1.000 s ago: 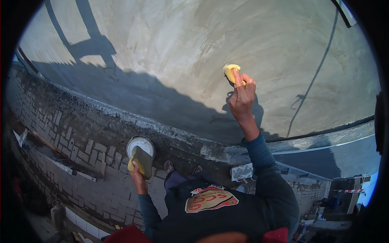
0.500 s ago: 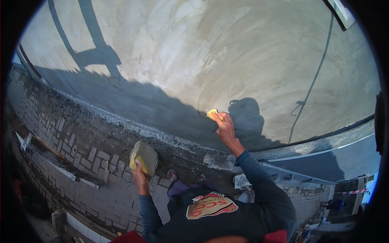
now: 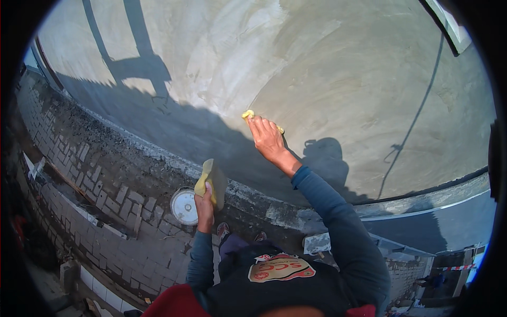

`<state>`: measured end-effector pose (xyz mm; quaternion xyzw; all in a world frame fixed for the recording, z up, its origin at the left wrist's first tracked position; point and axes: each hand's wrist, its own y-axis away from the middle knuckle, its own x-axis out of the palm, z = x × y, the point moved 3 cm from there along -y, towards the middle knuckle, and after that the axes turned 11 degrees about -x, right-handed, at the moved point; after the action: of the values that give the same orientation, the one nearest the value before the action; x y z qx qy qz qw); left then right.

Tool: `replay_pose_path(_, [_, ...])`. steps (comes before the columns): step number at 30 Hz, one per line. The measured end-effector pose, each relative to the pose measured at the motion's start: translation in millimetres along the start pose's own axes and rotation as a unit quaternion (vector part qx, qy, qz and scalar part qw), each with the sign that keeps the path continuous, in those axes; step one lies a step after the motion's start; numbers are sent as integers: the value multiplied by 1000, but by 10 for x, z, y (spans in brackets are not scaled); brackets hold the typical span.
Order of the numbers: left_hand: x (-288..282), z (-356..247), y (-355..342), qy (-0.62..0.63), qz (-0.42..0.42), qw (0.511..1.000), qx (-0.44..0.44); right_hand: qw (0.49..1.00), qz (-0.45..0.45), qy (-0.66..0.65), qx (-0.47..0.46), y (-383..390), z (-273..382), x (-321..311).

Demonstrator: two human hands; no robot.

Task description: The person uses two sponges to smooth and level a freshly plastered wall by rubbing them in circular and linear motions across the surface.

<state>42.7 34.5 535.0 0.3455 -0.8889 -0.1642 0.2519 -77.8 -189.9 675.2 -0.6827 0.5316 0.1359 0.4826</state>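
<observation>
My right hand (image 3: 269, 138) is closed on a yellow sponge (image 3: 247, 114), pressed against the grey plastered wall (image 3: 369, 79) at about the middle of the view. Swirled lighter and darker marks cover the plaster around it. Lower and to the left, my left hand (image 3: 204, 208) grips a float (image 3: 216, 177) with a greyish plate and a yellow handle, held out near the foot of the wall. Just beside it on the ground stands a round white bucket (image 3: 184, 207).
A rough concrete edge (image 3: 280, 214) runs along the wall's base above a paved path (image 3: 100, 201). A grey square object (image 3: 317, 243) lies right of my feet, loose boards (image 3: 87, 216) lie at left, and a window frame (image 3: 449, 29) is at upper right.
My right hand with the sponge has swept down and leftward, then back upward. My left hand has raised the float to the right, uncovering more of the bucket.
</observation>
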Motion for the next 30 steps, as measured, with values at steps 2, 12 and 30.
replay_pose_path(2, [72,-81,111,1,54,996,73,989,129,-73,6,368,504,502])
replay_pose_path(12, [1434,-2245,799,-104,153,802,567,926,128,-293,201,1202,485,-123])
replay_pose_path(30, [1693,610,-1052,-448,13,776,444,920,-196,22,338,916,-1023,-2318])
